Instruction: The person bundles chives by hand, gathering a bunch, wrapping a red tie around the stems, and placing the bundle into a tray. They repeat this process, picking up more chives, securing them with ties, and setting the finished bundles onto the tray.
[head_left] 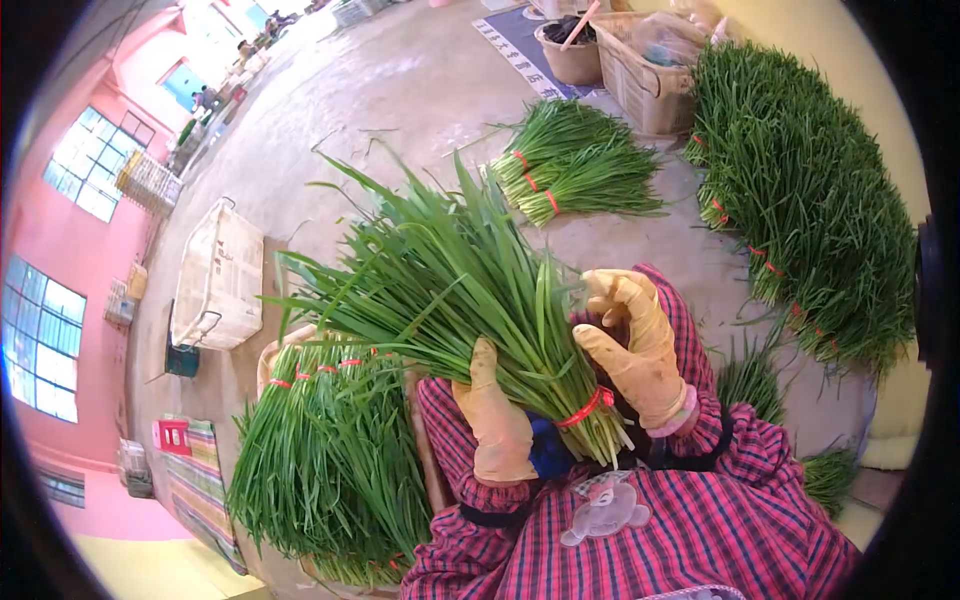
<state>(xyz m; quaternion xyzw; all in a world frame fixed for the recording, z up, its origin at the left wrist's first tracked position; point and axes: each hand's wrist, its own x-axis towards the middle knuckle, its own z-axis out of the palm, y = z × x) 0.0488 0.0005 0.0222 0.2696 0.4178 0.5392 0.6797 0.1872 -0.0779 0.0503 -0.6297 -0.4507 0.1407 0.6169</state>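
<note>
A bunch of long, flat-leaved green chives [440, 290] lies across my lap, its leaves pointing up and to the left. A red band [585, 408] circles it near the pale cut stems. My left hand [500, 425], in a yellowish rubber glove, grips the bunch from its left side with the thumb on top; the other fingers are hidden beneath. On the other side, my right hand [645, 355], gloved too, is open beside the stems, with thumb and curved fingers apart.
A crate of banded chives [330, 450] stands at my left, with a white plastic crate [220, 275] beyond. Bundles [575, 160] lie on the floor ahead. A large chive pile [800, 200] lines the right wall. A bucket [570, 55] and basket [650, 85] stand at the back.
</note>
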